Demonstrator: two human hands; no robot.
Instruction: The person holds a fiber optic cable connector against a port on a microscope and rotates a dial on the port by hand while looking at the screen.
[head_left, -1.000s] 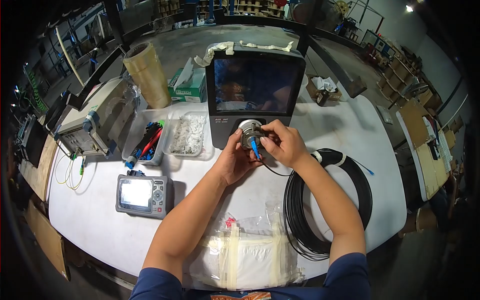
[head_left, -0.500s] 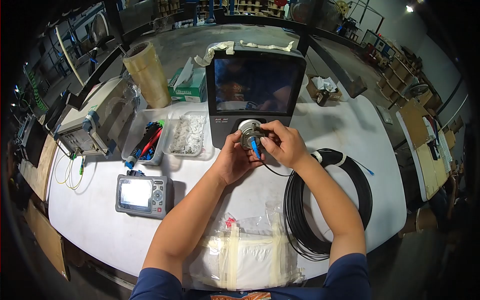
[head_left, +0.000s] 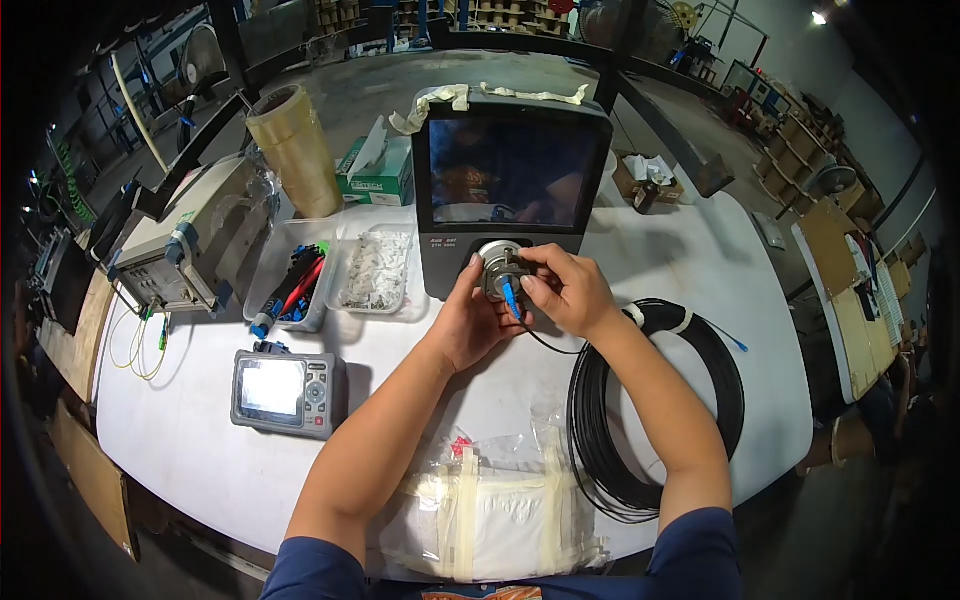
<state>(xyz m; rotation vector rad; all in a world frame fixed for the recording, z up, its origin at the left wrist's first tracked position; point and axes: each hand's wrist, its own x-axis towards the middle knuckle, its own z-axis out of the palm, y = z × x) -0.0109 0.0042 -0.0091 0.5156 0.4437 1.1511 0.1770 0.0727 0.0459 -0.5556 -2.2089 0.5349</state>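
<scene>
A dark monitor device (head_left: pixel 505 170) stands upright with a round metal fixture (head_left: pixel 503 262) low on its front. A blue connector (head_left: pixel 511 298) sits in the fixture, its black cable running right to a coil (head_left: pixel 590 420). My left hand (head_left: pixel 475 318) wraps the fixture's left side and underside, fingers partly hidden beneath it. At the upper right of the fixture, my right hand (head_left: pixel 568 288) pinches its edge between thumb and fingers.
A handheld tester (head_left: pixel 288 392) with a lit screen lies at left. Behind it are a bin of tools (head_left: pixel 290 275), a tray of white bits (head_left: pixel 372 268), a green box (head_left: pixel 378 172), a tape roll (head_left: pixel 295 150) and a bench instrument (head_left: pixel 190 235). A plastic-wrapped pad (head_left: pixel 508 525) lies in front.
My left thumb has shifted slightly upward along the fixture's left side. My right hand and the blue connector have hardly moved.
</scene>
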